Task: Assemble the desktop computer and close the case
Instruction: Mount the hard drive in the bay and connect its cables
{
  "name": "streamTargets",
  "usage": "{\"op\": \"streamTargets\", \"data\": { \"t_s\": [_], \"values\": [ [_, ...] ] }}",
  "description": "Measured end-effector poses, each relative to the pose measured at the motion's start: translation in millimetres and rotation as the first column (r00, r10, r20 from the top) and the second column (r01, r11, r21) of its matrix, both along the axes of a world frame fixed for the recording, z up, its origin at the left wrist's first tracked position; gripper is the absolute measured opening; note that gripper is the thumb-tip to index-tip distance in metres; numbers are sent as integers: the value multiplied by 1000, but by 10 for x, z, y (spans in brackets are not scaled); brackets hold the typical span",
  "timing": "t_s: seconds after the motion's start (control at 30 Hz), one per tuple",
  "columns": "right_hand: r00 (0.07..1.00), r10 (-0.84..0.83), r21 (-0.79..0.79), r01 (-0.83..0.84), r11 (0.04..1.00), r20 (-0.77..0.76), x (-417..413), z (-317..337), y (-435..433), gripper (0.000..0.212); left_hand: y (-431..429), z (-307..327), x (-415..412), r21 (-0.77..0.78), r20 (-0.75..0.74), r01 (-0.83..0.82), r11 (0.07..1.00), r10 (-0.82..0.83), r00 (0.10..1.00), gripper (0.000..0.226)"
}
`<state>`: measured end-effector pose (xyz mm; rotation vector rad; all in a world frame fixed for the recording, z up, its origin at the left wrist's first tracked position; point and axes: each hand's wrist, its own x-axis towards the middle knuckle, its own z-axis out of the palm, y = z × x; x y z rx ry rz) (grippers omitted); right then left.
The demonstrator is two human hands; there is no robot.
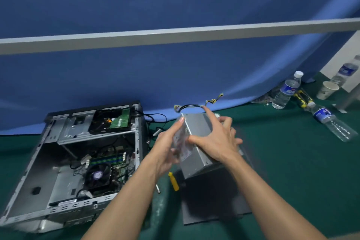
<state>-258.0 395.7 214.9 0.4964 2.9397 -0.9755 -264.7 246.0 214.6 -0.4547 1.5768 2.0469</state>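
- A person's two hands hold a grey metal power supply [195, 165] in the air, just right of the open computer case [29, 173].
- The right hand [216, 138] grasps the unit from above, thumb on the near side and fingers curled over the far side.
- The left hand [167, 148] presses flat against the labelled side, fingers straight.
- A bundle of cables [194, 105] trails from the unit's far end.
- Fitted in the case are a hard drive [109, 121] and a motherboard with its cooling fan [97, 175].
- The case's near-left corner is bare metal, probably the power supply's place.
- Probably left to do: seating the unit, connecting cables and closing the case.
- The dark side panel [210, 206] lies on the green bench [292, 161] under the hands.
- A yellow screwdriver [173, 181] lies between panel and case.
- The case's raised right wall stands between unit and bay, so the unit must go over it.
- Water bottles [286, 91] and a paper cup [327, 89] stand well apart, far right.
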Motion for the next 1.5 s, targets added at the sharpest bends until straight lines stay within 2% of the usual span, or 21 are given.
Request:
{"op": "streamTargets", "data": {
  "t_s": [0.07,0.17,0.23,0.3,0.33,0.37,0.47,0.5,0.53,0.6,0.73,0.83,0.97,1.07,1.1,1.17,1.23,1.3,1.43,1.5],
  "values": [
    [997,50,1,-50,999,-65,132,51,-378,109,-259,70,32,4,-31,-69,998,69,997,28],
    [976,150,20,-149,989,-159,262,123,-845,111,-670,102,109,-34,-99,-242,970,238,966,28],
    [952,229,-21,-238,971,-205,301,168,-1017,109,-923,128,180,-73,-198,-373,925,353,914,46],
    [934,234,-230,-298,926,-269,293,230,-1064,97,-1173,189,258,-148,-317,-485,862,423,849,70],
    [936,197,-371,-300,879,-290,270,266,-1066,88,-1297,216,292,-186,-387,-531,827,435,813,75],
    [946,149,-487,-279,828,-289,240,292,-1064,80,-1410,247,328,-216,-458,-564,797,428,780,74],
    [978,53,-672,-176,719,-200,129,326,-1132,53,-1606,375,499,-325,-653,-635,700,320,687,76],
    [989,48,-750,-136,648,-139,102,338,-1193,45,-1629,406,556,-356,-703,-666,655,281,653,80],
    [995,64,-824,-95,559,-72,72,346,-1265,44,-1640,428,607,-373,-744,-700,609,254,618,83],
    [992,126,-912,-34,408,19,10,360,-1418,56,-1664,476,695,-381,-794,-753,537,227,564,86],
    [957,290,-961,-100,259,-21,-163,392,-1760,64,-1718,588,726,-391,-868,-818,422,128,481,91],
    [928,365,-976,-137,169,-67,-265,388,-1974,68,-1760,614,656,-481,-853,-816,319,44,520,102],
    [882,445,-946,-264,187,-158,-308,249,-2107,70,-1878,648,464,-539,-742,-769,344,238,626,99],
    [784,530,-832,-503,234,-325,-161,133,-2187,57,-1989,707,310,-590,-709,-776,223,315,631,102],
    [737,594,-801,-546,245,-321,-89,105,-2238,68,-2026,726,263,-616,-685,-763,195,346,641,101],
    [668,701,-719,-613,328,-250,40,71,-2372,105,-2123,721,187,-691,-618,-707,152,382,687,100],
    [670,719,-653,-630,420,-184,125,95,-2552,122,-2202,713,140,-762,-550,-635,124,393,737,97],
    [701,697,-616,-617,490,-148,188,167,-2777,128,-2292,690,108,-807,-492,-581,105,424,761,93],
    [795,563,-419,-601,681,-226,325,190,-3268,105,-2500,594,100,-865,-409,-495,86,451,793,81],
    [841,507,-280,-542,793,-190,377,151,-3503,99,-2639,545,103,-878,-390,-470,92,431,814,81]
  ]
}}
